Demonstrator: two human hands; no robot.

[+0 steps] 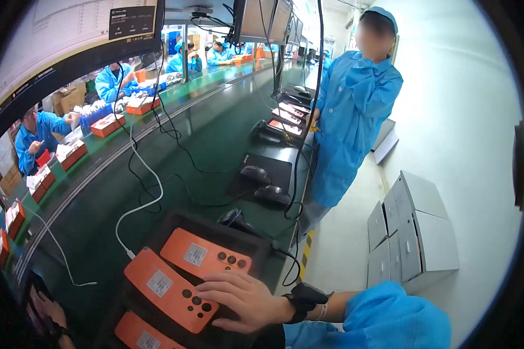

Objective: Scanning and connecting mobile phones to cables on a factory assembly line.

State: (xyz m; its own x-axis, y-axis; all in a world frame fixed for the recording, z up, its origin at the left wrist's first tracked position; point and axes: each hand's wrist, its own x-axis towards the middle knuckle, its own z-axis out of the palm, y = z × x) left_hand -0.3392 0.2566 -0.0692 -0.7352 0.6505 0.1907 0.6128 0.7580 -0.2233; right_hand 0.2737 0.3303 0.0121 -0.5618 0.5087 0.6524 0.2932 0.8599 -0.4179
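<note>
My right hand (247,302) rests with outstretched fingers at the camera end of an orange phone (157,284), its thumb apart near the corner. That phone lies back up, with a white label, and a white cable (147,206) is plugged into its far end. Beyond it lies a second orange phone (206,254) on a dark tray (172,221). A third orange phone (138,331) is cut off by the lower edge. At the dim lower left, my left hand (53,314) is closed round a dark, flat, phone-like device (38,291), its front hidden.
A black handheld scanner (239,224) lies beside the tray, more scanners (256,173) on a black mat. A monitor (70,52) hangs upper left. A loose cable end (87,284) lies left. Across the conveyor (108,160) people work at orange boxes; a person (352,116) stands right, near grey cabinets (410,232).
</note>
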